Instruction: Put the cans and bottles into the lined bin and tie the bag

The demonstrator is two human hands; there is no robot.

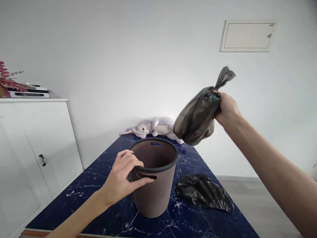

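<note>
A brown trash can (pixel 155 195) with a dark rim and cut-out handles stands upright on the blue marbled table (pixel 99 185). My left hand (pixel 123 175) grips its near left rim, fingers over the edge and thumb on the outside by the handle slot. The part of the inside that shows holds nothing; the bottom is hidden. Up in the air to the right, my right hand (pixel 228 107) is closed around the neck of a filled, tied black garbage bag (pixel 196 114), held apart from the can. A second black plastic bag (pixel 204 193), crumpled and flat, lies right of the can.
A grey plush rabbit (pixel 156 126) lies at the table's far end against the white wall (pixel 123 59). At left stands a white cabinet (pixel 39 142) with a pink plant (pixel 10 81) on top. A panel door (pixel 247 36) is set in the wall.
</note>
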